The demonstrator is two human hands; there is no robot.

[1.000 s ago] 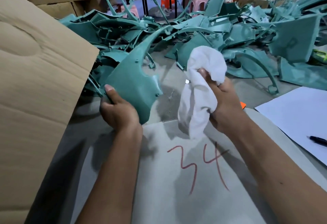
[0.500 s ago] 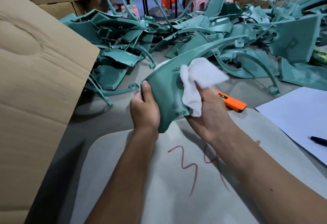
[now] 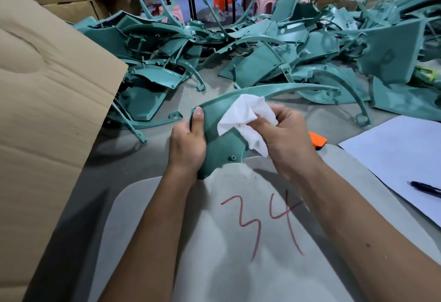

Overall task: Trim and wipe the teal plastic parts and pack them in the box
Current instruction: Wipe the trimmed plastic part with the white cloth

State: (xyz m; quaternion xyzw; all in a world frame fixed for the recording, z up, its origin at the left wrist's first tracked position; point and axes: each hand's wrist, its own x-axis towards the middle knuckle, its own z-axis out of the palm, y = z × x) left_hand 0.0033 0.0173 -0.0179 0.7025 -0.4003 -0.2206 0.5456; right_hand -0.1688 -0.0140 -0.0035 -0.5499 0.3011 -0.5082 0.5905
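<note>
the wiping step looks to be on now: the left hand (image 3: 188,143) grips one teal part (image 3: 220,139) above the grey mat (image 3: 238,266), the right hand (image 3: 287,134) pinches one white cloth (image 3: 245,117) on it, next probably turning it over, with too many parts to count in the pile (image 3: 274,61) behind.

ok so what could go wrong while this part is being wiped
1. The left hand grips the part only at its wide end, so the long thin arm sticks out unsupported and might flex or snag the pile.
2. The cloth is bunched, so it may miss spots.
3. The orange cutter lies just behind the right hand and could get knocked.
</note>
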